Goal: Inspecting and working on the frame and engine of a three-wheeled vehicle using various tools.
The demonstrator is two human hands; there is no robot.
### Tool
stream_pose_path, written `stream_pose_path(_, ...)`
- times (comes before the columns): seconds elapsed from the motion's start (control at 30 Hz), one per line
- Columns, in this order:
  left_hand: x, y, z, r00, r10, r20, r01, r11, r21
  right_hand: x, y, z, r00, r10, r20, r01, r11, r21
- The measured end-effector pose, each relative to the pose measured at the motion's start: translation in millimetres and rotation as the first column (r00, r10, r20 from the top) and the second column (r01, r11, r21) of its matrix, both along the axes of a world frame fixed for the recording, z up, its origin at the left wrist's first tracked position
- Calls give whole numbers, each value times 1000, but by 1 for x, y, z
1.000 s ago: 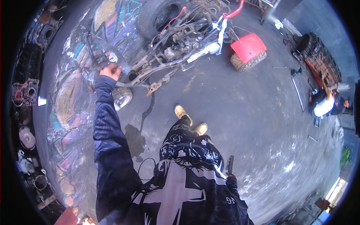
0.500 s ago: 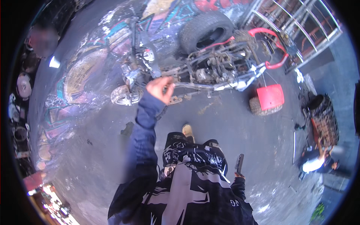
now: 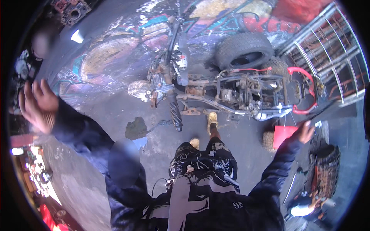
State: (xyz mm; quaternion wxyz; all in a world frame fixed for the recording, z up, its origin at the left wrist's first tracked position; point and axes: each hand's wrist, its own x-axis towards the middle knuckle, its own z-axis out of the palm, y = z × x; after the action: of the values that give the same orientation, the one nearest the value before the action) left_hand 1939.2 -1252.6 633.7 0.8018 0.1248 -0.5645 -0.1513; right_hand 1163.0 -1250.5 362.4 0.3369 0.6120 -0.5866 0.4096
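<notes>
Rusty steel tubing makes up the stripped quad frame (image 3: 235, 92), which lies on the oil-stained concrete floor (image 3: 115, 111) just ahead of the person's tan boots (image 3: 212, 117). Its engine and front end (image 3: 162, 82) point left, a loose knobby tyre (image 3: 243, 50) rests against its far side, and a red bumper bar (image 3: 304, 88) curves round its right end.

The left hand (image 3: 36, 106) is raised well out to the left, palm open and fingers spread, grasping nothing. The right hand (image 3: 306, 133) is flung out to the right, above a red panel (image 3: 283, 134) on the floor; a thin dark rod-like shape runs from it, but whether the fingers are closed on it I cannot tell. Neither hand touches the frame.

Both arms look spread for balance, so the step in hand seems to be walking up to the frame. To do it well, I would place each boot on dry concrete, clear of the dark puddle (image 3: 137, 129) to the left and of the exhaust pipe (image 3: 174, 111) jutting toward the feet. Stopping square to the frame's middle rail would put both hands within reach before bending down.

A metal rack (image 3: 327, 46) stands at the far right, and engine parts (image 3: 71, 9) lie at the upper left.
</notes>
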Motion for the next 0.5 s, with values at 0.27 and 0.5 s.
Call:
stream_pose_path(0.27, -151, -16, -97, 494, 402, 771, -843, 437, 313, 160, -237, 105, 268, 474, 839, -768, 631, -111)
stream_pose_path(0.5, -247, 67, -243, 866, 466, 181, -249, 87, 965, 269, -223, -24, -118, -279, 953, -975, 213, -58)
